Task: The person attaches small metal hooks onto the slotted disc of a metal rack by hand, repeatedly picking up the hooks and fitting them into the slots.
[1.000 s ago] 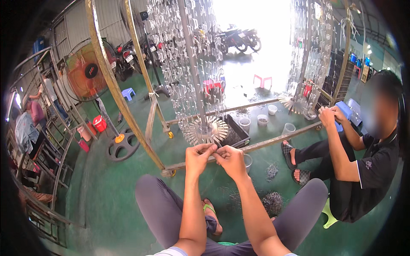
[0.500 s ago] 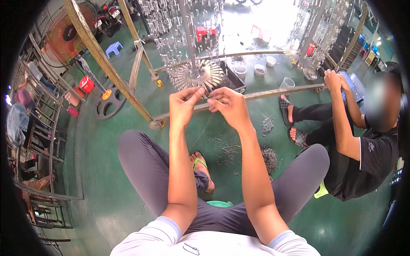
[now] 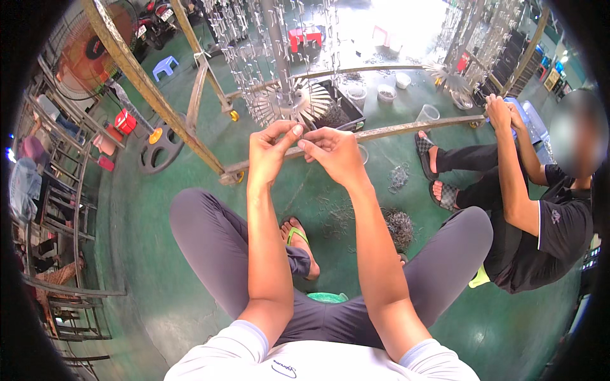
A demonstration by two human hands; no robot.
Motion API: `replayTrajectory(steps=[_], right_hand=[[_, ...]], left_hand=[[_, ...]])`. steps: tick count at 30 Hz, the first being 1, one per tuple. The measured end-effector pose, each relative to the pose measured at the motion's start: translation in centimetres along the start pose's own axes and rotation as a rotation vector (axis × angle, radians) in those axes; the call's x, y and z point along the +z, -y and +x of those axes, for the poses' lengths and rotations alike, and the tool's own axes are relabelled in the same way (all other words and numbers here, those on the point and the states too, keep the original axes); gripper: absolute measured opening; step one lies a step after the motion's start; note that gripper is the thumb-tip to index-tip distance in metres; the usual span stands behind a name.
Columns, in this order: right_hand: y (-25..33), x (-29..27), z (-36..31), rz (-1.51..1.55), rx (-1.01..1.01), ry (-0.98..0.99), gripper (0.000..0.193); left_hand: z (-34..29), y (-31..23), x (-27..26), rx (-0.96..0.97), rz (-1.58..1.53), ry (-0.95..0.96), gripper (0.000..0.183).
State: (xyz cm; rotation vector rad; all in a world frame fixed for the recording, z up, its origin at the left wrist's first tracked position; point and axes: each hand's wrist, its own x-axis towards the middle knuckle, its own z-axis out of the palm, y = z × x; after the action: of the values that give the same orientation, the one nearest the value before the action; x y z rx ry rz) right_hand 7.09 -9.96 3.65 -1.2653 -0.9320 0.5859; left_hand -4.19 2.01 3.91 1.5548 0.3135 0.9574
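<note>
My left hand [image 3: 269, 152] and my right hand [image 3: 335, 153] are raised in front of me, their fingertips almost meeting. Thumb and forefinger are pinched on both hands. Whatever lies between the fingers is too small and hidden to name. Just beyond them hang many strands of small metal pieces [image 3: 267, 47] round an upright pole. Below these strands is a round metal piece with radiating slats [image 3: 305, 101], partly behind my left hand. A black crate [image 3: 359, 122] stands beside it, behind my right hand.
A rusty frame bar [image 3: 413, 128] crosses beyond my hands. Small metal pieces lie in a heap [image 3: 399, 230] on the green floor. Plastic cups [image 3: 386, 93] stand farther off. A person in black [image 3: 549, 225] sits at right, hands raised. A large fan [image 3: 95, 51] stands at left.
My two hands have come slightly closer together, and the right fingers have curled in toward the left fingertips. The whole view has shifted a little. The person at right keeps both hands raised.
</note>
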Motion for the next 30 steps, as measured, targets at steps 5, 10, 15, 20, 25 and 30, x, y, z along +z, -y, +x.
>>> replayTrajectory(steps=[5,10,15,20,25,30], right_hand=[[-1.1,1.4,0.2,-0.069,-0.100,-0.139,0.015],[-0.1,1.9,-0.3,-0.355,-0.286,-0.363,0.016],[-1.3,2.6,-0.2,-0.490,-0.412,-0.427,0.014],[-0.8,2.5,-0.3,-0.458,-0.415,-0.440,0.010],[-1.1,2.5,-0.4,-0.377,-0.396,-0.428,0.008],[-1.5,2.4,-0.2,-0.369,-0.374,-0.411,0.009]], left_hand=[[-0.1,-0.2,0.4,-0.047,0.006,-0.033,0.020],[-0.3,-1.3,1.2,-0.062,0.062,-0.059,0.020],[-0.4,-0.9,1.1,-0.057,0.112,-0.063,0.020],[-0.3,-0.8,1.5,-0.031,0.224,-0.102,0.019],[-0.3,-0.5,1.5,-0.031,0.254,-0.114,0.018],[-0.4,-0.6,1.6,-0.028,0.220,-0.107,0.018]])
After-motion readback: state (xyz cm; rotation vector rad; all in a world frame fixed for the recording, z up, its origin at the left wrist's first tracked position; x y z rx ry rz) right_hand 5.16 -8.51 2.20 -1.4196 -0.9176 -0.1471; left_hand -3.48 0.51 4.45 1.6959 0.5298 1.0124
